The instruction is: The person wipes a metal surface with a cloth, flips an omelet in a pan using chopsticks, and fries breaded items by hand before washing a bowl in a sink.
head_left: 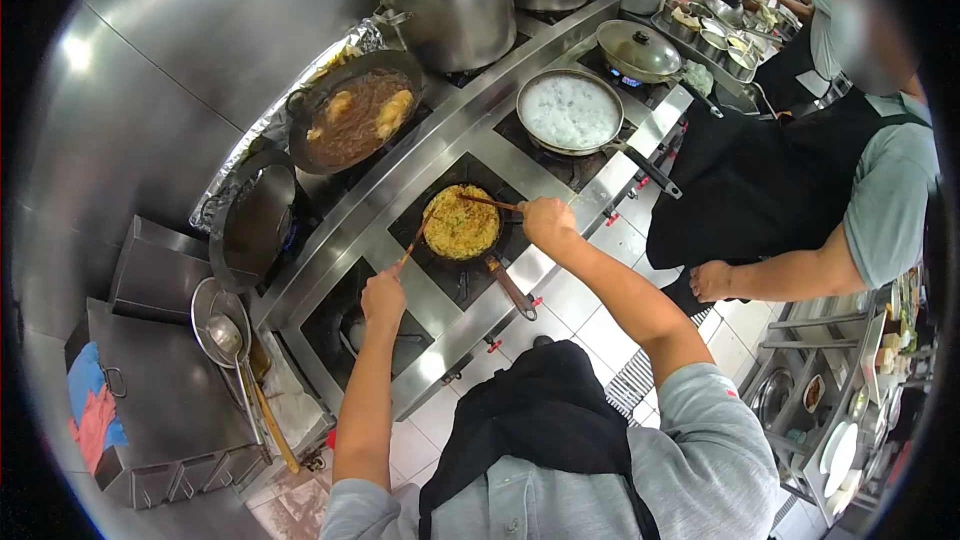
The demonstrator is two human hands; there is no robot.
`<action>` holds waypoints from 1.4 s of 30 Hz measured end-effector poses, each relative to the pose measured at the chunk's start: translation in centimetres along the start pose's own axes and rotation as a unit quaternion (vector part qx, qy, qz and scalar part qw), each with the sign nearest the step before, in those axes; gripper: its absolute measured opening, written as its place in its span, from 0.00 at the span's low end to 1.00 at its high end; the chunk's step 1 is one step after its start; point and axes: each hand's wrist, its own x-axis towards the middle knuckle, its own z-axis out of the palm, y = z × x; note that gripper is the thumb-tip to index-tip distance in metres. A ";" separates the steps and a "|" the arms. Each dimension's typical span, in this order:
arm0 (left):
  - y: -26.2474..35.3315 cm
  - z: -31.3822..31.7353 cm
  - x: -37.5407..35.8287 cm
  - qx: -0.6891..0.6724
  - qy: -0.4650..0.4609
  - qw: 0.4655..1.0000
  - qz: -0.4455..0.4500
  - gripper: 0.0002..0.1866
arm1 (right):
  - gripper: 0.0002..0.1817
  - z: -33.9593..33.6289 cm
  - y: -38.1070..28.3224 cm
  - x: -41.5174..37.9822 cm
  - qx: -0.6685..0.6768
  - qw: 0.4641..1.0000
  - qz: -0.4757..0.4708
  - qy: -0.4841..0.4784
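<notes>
A small frying pan with a wooden handle [512, 287] sits on a front burner. Inside it lies a round, golden-yellow food cake [462, 225] with green and reddish flecks. My left hand [383, 297] is closed around a thin wooden stick [415, 239], whose far end reaches the food's left edge. Closed as well, my right hand [548, 221] grips a second wooden stick [490, 201], its tip over the food's upper right part. Whether either stick has a flat end is too small to tell.
A wok of dark oil [345, 145] with frying pieces stands behind, beside another wok [258, 220]. Rightward are a pan of white bubbling liquid [572, 112], a lidded pan [638, 48] and a large pot [447, 10]. A co-worker in a black apron [755, 195] stands close on the right.
</notes>
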 end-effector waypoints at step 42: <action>-1.0 -1.8 -4.1 -0.004 -0.073 0.991 0.112 0.14 | 0.12 -3.9 -0.6 -7.3 -0.118 0.993 0.008 -0.007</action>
